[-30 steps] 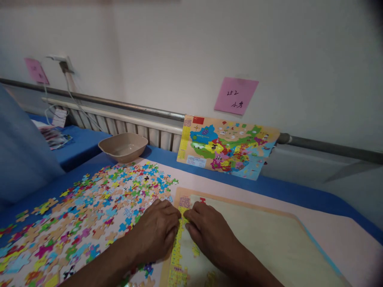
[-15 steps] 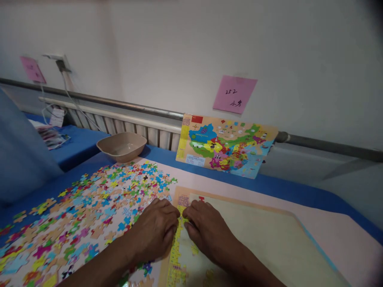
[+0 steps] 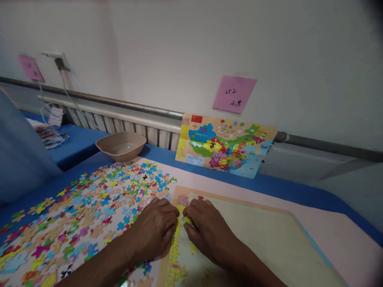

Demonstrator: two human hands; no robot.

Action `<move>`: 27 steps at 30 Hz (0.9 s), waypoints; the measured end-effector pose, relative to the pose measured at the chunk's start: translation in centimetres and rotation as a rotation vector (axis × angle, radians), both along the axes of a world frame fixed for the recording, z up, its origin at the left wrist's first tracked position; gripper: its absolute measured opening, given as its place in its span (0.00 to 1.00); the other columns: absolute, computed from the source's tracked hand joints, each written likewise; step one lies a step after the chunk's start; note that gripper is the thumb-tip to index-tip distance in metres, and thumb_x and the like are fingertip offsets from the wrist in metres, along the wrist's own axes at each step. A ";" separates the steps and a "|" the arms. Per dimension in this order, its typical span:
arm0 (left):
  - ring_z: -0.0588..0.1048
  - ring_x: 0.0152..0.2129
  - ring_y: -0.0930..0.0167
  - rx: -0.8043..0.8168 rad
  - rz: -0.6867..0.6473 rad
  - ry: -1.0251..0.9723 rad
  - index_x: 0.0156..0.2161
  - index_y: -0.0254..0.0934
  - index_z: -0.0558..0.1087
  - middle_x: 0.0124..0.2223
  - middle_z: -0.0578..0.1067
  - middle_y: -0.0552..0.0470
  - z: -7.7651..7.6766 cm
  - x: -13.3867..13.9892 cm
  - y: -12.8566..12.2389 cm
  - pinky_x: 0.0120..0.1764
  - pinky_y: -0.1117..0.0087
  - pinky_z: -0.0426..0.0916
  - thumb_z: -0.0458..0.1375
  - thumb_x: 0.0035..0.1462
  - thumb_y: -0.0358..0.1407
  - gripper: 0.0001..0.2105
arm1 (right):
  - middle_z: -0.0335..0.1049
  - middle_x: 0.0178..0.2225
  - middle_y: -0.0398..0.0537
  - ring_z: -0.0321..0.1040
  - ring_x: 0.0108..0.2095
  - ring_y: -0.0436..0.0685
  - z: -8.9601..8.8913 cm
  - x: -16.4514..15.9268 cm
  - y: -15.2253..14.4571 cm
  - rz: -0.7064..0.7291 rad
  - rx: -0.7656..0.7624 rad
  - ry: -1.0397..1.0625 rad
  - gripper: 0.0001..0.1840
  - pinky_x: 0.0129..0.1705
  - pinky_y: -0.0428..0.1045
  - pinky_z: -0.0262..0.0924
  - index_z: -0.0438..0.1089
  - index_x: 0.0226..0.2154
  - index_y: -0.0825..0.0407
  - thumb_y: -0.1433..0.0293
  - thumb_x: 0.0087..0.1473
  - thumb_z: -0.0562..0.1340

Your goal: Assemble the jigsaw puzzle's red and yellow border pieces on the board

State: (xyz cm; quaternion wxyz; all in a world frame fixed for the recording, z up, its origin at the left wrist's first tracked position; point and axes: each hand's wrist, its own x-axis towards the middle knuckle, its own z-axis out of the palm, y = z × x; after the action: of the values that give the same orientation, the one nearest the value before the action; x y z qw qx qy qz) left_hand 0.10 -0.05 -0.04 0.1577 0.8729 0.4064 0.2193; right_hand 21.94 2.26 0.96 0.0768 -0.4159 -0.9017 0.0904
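Against the pale wall, a metal rail [image 3: 119,102] runs above a white radiator [image 3: 152,135], and before it stands a blue table [image 3: 287,193] partly covered with a pink sheet [image 3: 353,239]. From my place I see a printed puzzle map [image 3: 226,145] leaning on the rail, below a pink note [image 3: 235,93], and a beige bowl [image 3: 121,154] near the far edge. Many loose jigsaw pieces [image 3: 74,223] are spread on the left side. On the right lies the puzzle board [image 3: 254,235], flat on the sheet, with yellow jigsaw pieces [image 3: 174,261] joined in a column along the left side of its inner area. The person's left hand [image 3: 158,223] is bent over this left border, its fingers curled and close together; I cannot tell what they hold. The right hand [image 3: 206,229] is just beside it, over the board, with fingers also curled; some yellow shows between forefinger and thumb, but whether they pinch it I cannot tell
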 end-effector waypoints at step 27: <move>0.72 0.43 0.64 0.106 -0.074 0.071 0.34 0.37 0.70 0.47 0.79 0.51 0.4 -0.7 0.2 0.47 0.57 0.64 0.51 0.66 0.28 0.09 | 0.72 0.41 0.45 0.66 0.41 0.57 4.4 5.2 -6.6 0.078 -0.250 -0.094 0.09 0.45 0.51 0.54 0.70 0.40 0.48 0.75 0.55 0.63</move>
State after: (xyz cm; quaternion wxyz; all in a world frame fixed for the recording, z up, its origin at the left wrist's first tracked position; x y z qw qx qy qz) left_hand -0.56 0.19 0.37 0.1049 0.9017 0.3669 0.2034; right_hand 27.14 -4.38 5.33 -0.0216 -0.3905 -0.9015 0.1854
